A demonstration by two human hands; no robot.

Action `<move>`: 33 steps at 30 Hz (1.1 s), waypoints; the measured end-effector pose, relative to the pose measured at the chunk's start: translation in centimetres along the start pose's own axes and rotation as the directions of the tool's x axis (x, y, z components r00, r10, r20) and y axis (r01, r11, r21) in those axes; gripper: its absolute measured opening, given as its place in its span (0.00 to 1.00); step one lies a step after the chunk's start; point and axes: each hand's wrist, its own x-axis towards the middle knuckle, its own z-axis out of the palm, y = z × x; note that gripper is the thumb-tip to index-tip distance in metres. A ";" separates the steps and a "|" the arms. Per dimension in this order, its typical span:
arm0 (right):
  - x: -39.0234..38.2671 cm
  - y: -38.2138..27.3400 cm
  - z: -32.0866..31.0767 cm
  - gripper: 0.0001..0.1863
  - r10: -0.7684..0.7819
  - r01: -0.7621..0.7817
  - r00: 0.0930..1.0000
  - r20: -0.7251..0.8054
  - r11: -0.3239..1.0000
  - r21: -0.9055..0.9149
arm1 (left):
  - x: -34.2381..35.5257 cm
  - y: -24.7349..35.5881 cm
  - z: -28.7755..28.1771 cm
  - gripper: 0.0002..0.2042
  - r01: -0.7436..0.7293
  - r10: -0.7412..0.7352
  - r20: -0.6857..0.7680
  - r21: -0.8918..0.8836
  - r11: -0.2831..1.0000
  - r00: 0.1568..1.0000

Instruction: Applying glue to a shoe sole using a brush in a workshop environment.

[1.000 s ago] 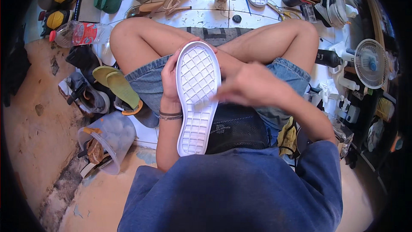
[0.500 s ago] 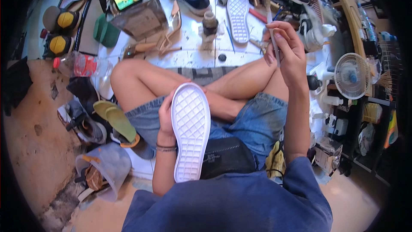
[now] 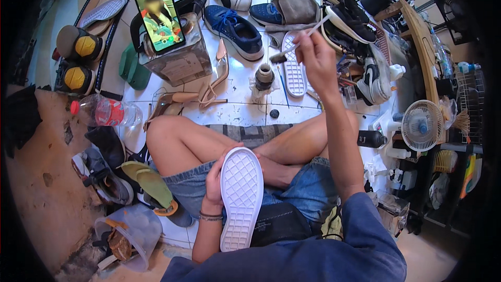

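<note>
My left hand [image 3: 214, 180] is wrapped round the edge of a white shoe sole [image 3: 241, 193], held above my lap with its grid-patterned face up. My right hand [image 3: 316, 62] is raised over the tiles and pinches a thin pale-handled brush [image 3: 288, 51]. The brush slants, its dark bristles pointing left, just above and to the right of a small open-necked jar [image 3: 264, 75]. A second white sole [image 3: 296, 79] lies on the tiles beneath the right hand, partly covered by it. A dark round cap [image 3: 274, 114] is nearer to me.
A phone [image 3: 160, 15] leans on a metal can [image 3: 182, 62] at the far left. Around the work spot are a blue sneaker [image 3: 235, 31], heeled sandals [image 3: 214, 86], a plastic bottle [image 3: 107, 110], a fan [image 3: 422, 125] and a tipped clear bin [image 3: 143, 232].
My right hand has moved left toward the jar, and the brush has turned from near upright to slanting. The left hand still holds the sole. The view has tilted upward.
</note>
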 end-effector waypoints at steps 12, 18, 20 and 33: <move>-0.2 1.3 4.0 0.10 -0.041 0.082 0.984 0.171 0.968 -0.238 | 1.0 1.0 0.3 0.27 0.027 -0.026 0.010 -0.044 0.999 1.000; -0.7 2.9 4.9 0.10 0.125 -0.044 0.955 0.268 0.956 -0.289 | 0.9 1.2 0.3 0.27 0.018 -0.018 0.002 -0.014 1.000 1.000; -1.0 4.3 5.6 0.10 0.001 0.076 0.964 0.266 0.957 -0.280 | 1.0 1.1 0.5 0.27 0.017 -0.017 0.003 0.009 1.000 1.000; 0.5 1.5 3.3 0.14 0.065 -0.005 0.972 0.228 0.966 -0.257 | 1.0 0.9 0.4 0.27 -0.001 0.001 -0.022 -0.016 1.000 1.000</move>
